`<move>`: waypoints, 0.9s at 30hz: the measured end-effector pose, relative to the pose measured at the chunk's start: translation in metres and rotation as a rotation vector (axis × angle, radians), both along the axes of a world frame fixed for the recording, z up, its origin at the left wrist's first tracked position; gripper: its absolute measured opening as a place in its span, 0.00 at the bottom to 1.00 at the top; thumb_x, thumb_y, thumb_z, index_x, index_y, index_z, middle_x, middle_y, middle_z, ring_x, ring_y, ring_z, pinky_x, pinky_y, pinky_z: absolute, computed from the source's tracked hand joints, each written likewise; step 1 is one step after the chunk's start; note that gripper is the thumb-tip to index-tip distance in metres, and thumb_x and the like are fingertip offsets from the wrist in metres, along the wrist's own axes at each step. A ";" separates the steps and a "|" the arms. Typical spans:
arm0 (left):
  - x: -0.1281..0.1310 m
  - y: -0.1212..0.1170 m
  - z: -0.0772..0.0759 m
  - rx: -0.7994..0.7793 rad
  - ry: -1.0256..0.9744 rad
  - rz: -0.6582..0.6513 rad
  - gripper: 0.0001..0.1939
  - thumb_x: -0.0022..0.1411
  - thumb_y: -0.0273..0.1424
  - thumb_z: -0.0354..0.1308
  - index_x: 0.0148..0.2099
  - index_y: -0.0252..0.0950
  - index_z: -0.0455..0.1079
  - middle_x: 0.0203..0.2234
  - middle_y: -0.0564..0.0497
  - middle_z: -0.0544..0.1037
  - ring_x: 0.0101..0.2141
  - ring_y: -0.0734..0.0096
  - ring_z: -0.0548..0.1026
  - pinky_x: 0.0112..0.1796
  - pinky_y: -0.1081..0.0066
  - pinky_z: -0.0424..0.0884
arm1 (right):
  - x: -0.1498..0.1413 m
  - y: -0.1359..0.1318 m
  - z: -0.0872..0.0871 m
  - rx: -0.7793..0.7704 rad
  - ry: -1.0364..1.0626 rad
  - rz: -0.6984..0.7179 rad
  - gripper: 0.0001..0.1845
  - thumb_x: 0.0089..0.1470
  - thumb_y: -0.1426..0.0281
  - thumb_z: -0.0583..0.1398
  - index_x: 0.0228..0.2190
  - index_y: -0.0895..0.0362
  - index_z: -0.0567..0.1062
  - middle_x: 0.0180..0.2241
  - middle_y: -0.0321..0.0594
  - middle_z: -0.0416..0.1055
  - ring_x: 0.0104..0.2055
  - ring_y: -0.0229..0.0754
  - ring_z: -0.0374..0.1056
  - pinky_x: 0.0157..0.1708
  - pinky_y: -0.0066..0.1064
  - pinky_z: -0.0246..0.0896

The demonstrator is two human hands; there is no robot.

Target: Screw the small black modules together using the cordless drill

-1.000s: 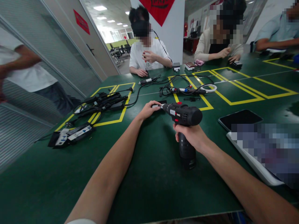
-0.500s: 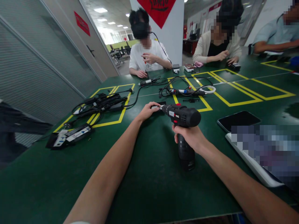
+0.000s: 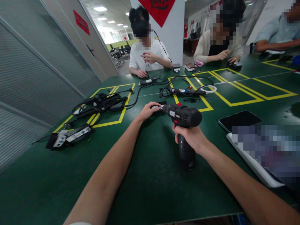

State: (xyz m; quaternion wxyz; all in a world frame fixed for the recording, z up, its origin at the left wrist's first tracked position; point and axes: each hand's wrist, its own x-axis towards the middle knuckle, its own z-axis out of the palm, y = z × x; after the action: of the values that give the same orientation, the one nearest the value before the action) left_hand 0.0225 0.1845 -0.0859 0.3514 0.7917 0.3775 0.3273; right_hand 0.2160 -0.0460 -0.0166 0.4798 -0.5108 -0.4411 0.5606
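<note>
A black cordless drill [image 3: 185,115] with red details is gripped by my right hand [image 3: 191,136], fingers wrapped round its handle. The drill lies roughly level, its chuck and bit pointing away to the left. My left hand [image 3: 149,111] is closed at the bit's tip, holding a small dark flat piece [image 3: 162,103] against the table. The bit's end meets that piece or the fingertips; exactly where, I cannot tell. The piece is mostly hidden by my fingers.
Tangled black cables [image 3: 103,103] and a black-and-white box [image 3: 70,137] lie left. Beyond my hands is a cabled pen-like tool [image 3: 185,92]. A phone [image 3: 240,121] and a white-edged object [image 3: 255,162] lie right on the green table [image 3: 150,187]. Several people sit across.
The drill and both my hands stay almost in place. At the far left, the person's dark-clothed legs have gone from view.
</note>
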 end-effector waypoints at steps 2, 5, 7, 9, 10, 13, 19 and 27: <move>0.001 -0.002 0.001 0.002 0.003 0.004 0.18 0.54 0.41 0.61 0.45 0.38 0.75 0.45 0.47 0.76 0.48 0.60 0.72 0.54 0.60 0.64 | 0.000 0.000 0.000 0.004 0.004 0.004 0.04 0.43 0.72 0.61 0.27 0.57 0.72 0.21 0.37 0.71 0.21 0.39 0.68 0.24 0.32 0.62; 0.001 -0.004 0.003 -0.002 -0.001 0.015 0.18 0.53 0.40 0.61 0.44 0.38 0.76 0.45 0.47 0.76 0.48 0.60 0.71 0.54 0.60 0.64 | 0.000 -0.001 0.000 -0.006 0.007 0.004 0.04 0.43 0.72 0.61 0.26 0.57 0.72 0.21 0.37 0.70 0.20 0.39 0.68 0.24 0.32 0.62; 0.002 -0.004 0.003 -0.012 -0.005 0.020 0.17 0.53 0.40 0.61 0.44 0.38 0.76 0.45 0.47 0.76 0.48 0.60 0.71 0.53 0.60 0.64 | 0.000 0.000 0.001 -0.006 0.001 0.000 0.04 0.43 0.72 0.61 0.26 0.57 0.72 0.20 0.36 0.70 0.20 0.39 0.67 0.23 0.32 0.62; 0.002 -0.004 0.003 -0.012 -0.002 0.020 0.17 0.54 0.40 0.60 0.44 0.38 0.76 0.46 0.47 0.76 0.48 0.60 0.71 0.53 0.61 0.65 | 0.000 0.000 0.001 -0.005 -0.007 -0.004 0.04 0.43 0.72 0.61 0.27 0.57 0.72 0.20 0.36 0.70 0.20 0.39 0.67 0.23 0.32 0.61; 0.002 -0.004 0.003 -0.008 0.000 0.020 0.17 0.54 0.40 0.60 0.44 0.38 0.76 0.45 0.47 0.76 0.48 0.60 0.71 0.53 0.61 0.65 | 0.000 0.000 0.001 -0.006 -0.014 -0.005 0.04 0.43 0.71 0.61 0.27 0.57 0.72 0.20 0.36 0.70 0.20 0.39 0.67 0.23 0.32 0.61; 0.002 -0.003 0.003 0.003 0.003 0.021 0.17 0.54 0.40 0.60 0.44 0.38 0.76 0.45 0.47 0.77 0.48 0.60 0.72 0.53 0.60 0.64 | -0.001 0.000 0.001 -0.007 -0.037 -0.008 0.03 0.43 0.71 0.61 0.26 0.57 0.72 0.19 0.36 0.69 0.19 0.38 0.66 0.22 0.31 0.60; 0.001 -0.002 0.001 -0.003 -0.009 0.011 0.17 0.54 0.40 0.60 0.44 0.38 0.76 0.45 0.47 0.77 0.48 0.60 0.72 0.54 0.60 0.64 | -0.001 0.000 0.000 -0.001 -0.031 -0.017 0.05 0.43 0.71 0.60 0.27 0.57 0.72 0.18 0.35 0.69 0.19 0.39 0.66 0.21 0.30 0.60; 0.001 -0.002 0.002 -0.002 -0.015 0.007 0.17 0.54 0.40 0.61 0.44 0.38 0.76 0.46 0.48 0.77 0.48 0.60 0.72 0.54 0.61 0.65 | -0.001 0.000 0.003 -0.015 -0.003 -0.015 0.05 0.43 0.72 0.61 0.27 0.57 0.73 0.20 0.36 0.70 0.20 0.39 0.68 0.23 0.32 0.62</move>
State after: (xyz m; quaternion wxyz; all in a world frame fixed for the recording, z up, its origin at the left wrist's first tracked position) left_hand 0.0239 0.1825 -0.0841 0.3541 0.7875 0.3778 0.3341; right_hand 0.2149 -0.0461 -0.0137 0.4795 -0.5183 -0.4338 0.5596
